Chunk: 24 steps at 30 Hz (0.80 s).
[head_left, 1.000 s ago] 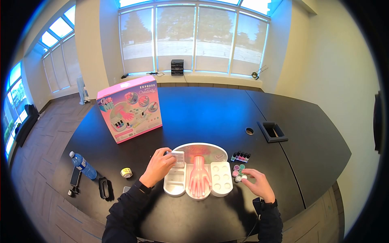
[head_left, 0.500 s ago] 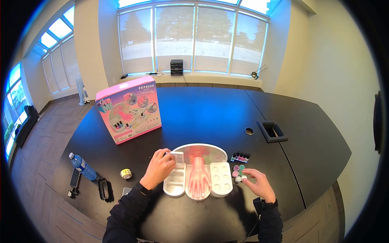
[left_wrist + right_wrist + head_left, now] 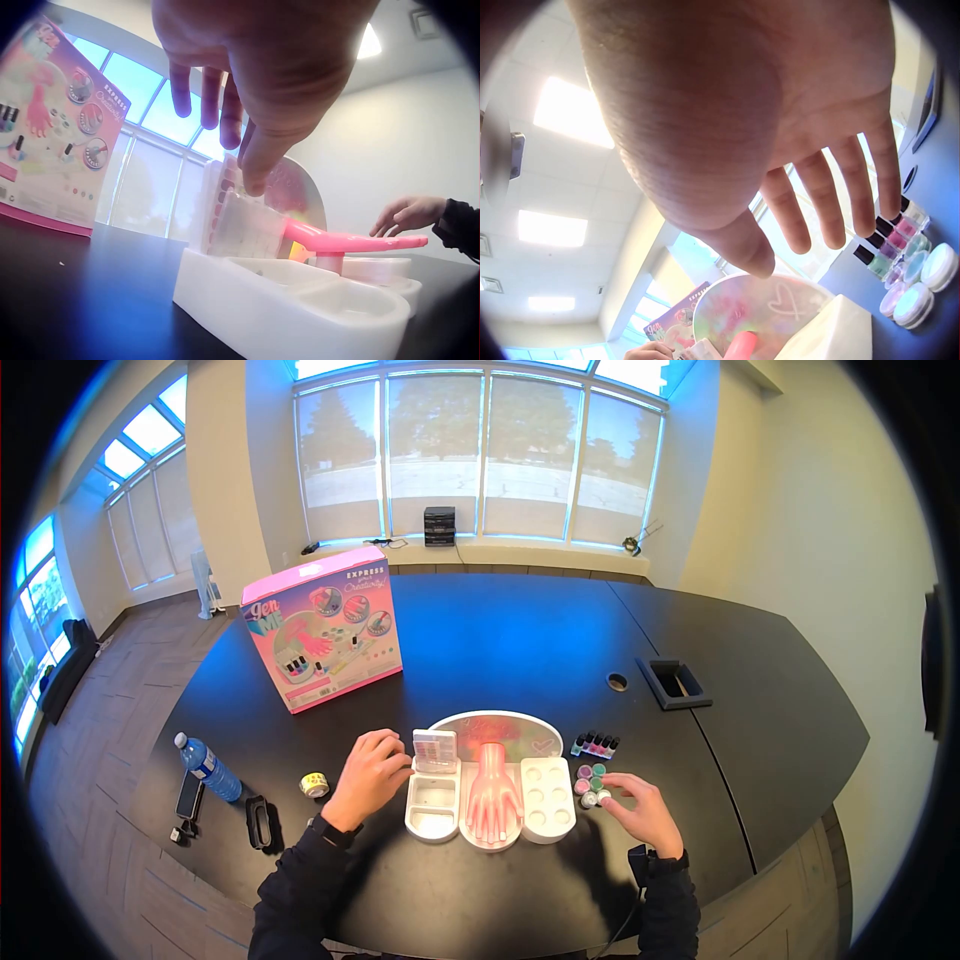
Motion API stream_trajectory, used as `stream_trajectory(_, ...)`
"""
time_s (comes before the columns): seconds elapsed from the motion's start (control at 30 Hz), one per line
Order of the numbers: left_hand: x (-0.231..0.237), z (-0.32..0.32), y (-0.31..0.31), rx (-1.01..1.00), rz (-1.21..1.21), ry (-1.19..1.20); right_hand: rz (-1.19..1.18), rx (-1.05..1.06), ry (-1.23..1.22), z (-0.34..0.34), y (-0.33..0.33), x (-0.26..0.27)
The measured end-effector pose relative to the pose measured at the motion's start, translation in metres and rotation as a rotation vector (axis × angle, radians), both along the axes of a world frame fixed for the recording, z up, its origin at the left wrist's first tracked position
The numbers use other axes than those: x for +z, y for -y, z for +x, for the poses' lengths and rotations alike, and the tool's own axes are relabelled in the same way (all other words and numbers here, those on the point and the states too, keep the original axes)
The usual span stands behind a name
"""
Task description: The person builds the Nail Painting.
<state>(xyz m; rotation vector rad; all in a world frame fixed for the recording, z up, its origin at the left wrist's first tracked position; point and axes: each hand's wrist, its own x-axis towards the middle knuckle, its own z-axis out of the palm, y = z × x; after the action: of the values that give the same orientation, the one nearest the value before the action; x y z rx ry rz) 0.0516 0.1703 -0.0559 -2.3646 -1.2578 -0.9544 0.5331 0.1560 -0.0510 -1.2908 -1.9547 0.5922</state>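
Observation:
A pink model hand (image 3: 491, 800) lies palm down on a white manicure stand (image 3: 470, 842) with a rounded, shiny back panel. In the stand's left tray (image 3: 432, 830), a clear plastic case (image 3: 435, 750) with rows of small pinkish pieces stands upright at the back. My left hand (image 3: 370, 775) is just left of this case, fingers loosely bent and fingertips close to its edge; in the left wrist view the thumb overlaps the case. My right hand (image 3: 642, 815) hovers with relaxed, spread fingers beside several small round jars (image 3: 590, 785), holding nothing.
Small nail polish bottles (image 3: 595, 744) stand in a row behind the jars. A white tray with round wells (image 3: 548, 800) forms the stand's right side. A large pink box (image 3: 325, 630) stands at the back left. A water bottle (image 3: 207, 767) and a tape roll (image 3: 314, 785) are farther left.
The left hand has let go of the clear case and drawn a little to the left, leaving the case upright in the tray. The right hand has stayed beside the jars.

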Motion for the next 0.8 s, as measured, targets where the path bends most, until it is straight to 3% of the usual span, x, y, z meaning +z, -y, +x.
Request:
stream_trajectory(0.43,-0.004,-0.121,0.047,0.414,-0.35,0.146,0.0,-0.016,-0.027,0.004,0.0,-0.001)
stream_trajectory(0.8,-0.02,-0.141,0.066,0.487,-0.532,0.123,-0.006,0.0,-0.039,0.004,-0.001,-0.001)
